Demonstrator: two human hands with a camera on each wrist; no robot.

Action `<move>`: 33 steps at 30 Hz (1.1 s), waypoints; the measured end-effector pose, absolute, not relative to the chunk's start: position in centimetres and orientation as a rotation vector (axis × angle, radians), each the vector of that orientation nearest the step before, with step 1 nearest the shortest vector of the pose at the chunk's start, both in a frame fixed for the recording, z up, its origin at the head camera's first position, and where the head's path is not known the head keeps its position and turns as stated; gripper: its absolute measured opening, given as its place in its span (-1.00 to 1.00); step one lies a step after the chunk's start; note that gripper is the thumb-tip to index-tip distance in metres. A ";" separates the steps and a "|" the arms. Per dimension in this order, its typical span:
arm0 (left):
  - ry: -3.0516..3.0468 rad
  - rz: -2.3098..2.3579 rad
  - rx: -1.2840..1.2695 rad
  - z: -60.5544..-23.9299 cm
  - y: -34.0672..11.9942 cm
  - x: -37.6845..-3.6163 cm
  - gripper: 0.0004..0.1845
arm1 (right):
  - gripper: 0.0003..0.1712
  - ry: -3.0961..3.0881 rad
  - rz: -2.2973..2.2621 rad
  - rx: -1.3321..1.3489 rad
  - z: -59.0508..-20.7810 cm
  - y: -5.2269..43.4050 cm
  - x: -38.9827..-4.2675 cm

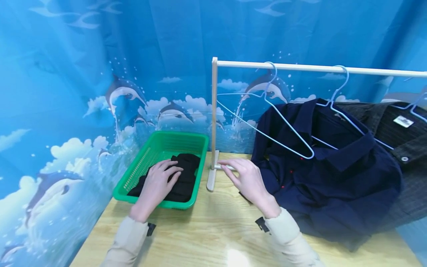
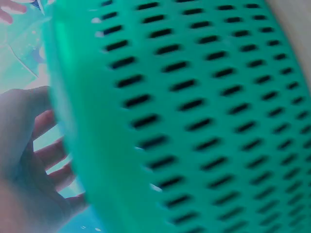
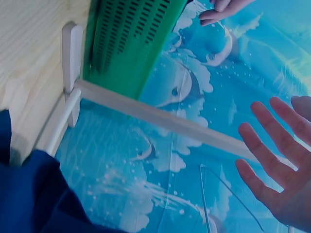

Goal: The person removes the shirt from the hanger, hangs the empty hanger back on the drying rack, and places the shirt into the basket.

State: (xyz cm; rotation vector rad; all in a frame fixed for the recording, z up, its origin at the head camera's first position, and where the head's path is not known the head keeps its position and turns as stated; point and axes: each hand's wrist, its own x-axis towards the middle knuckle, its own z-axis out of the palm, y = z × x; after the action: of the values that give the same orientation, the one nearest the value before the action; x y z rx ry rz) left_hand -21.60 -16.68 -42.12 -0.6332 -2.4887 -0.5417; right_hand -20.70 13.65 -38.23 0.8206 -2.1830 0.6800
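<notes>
My left hand (image 1: 156, 184) is over the green plastic basket (image 1: 176, 142), above a black garment (image 1: 187, 173) lying in it. In the left wrist view the fingers of that hand (image 2: 29, 160) are loosely spread by the basket's rim; whether they touch the cloth cannot be told. My right hand (image 1: 246, 178) hovers in front of the rack's lower bar, its fingers extended. Nothing is held in the right hand (image 3: 286, 170) in the right wrist view. Above it, a bare light-blue wire hanger (image 1: 291, 125) hangs on the white rack (image 1: 300, 67).
A navy shirt (image 1: 340, 185) hangs on another hanger to the right, its lower part reaching the wooden table (image 1: 213, 230). Beyond it hangs a dark striped garment (image 1: 408, 142). The rack's foot (image 1: 211, 180) stands beside the basket. A blue dolphin-print curtain (image 1: 133, 44) forms the backdrop.
</notes>
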 end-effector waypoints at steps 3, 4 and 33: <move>-2.453 -0.539 -0.649 -40.9 -15.8 -21.8 -0.82 | -0.80 -2.184 0.671 0.785 -38.0 14.6 -20.4; -2.442 -0.537 -0.655 -40.4 -15.4 -21.9 -0.82 | -0.80 -2.184 0.665 0.771 -38.0 14.9 -20.3; -2.412 -0.422 -0.528 -32.5 -7.5 -30.7 -0.64 | -0.78 -2.114 0.613 0.513 -35.6 23.4 -18.2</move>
State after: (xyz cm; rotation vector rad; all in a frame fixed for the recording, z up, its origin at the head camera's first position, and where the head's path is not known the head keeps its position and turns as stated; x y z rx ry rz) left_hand -30.73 -7.45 -32.52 -0.5277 -2.4118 -0.4220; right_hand -18.17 23.42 -35.62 0.5128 -2.1139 0.6132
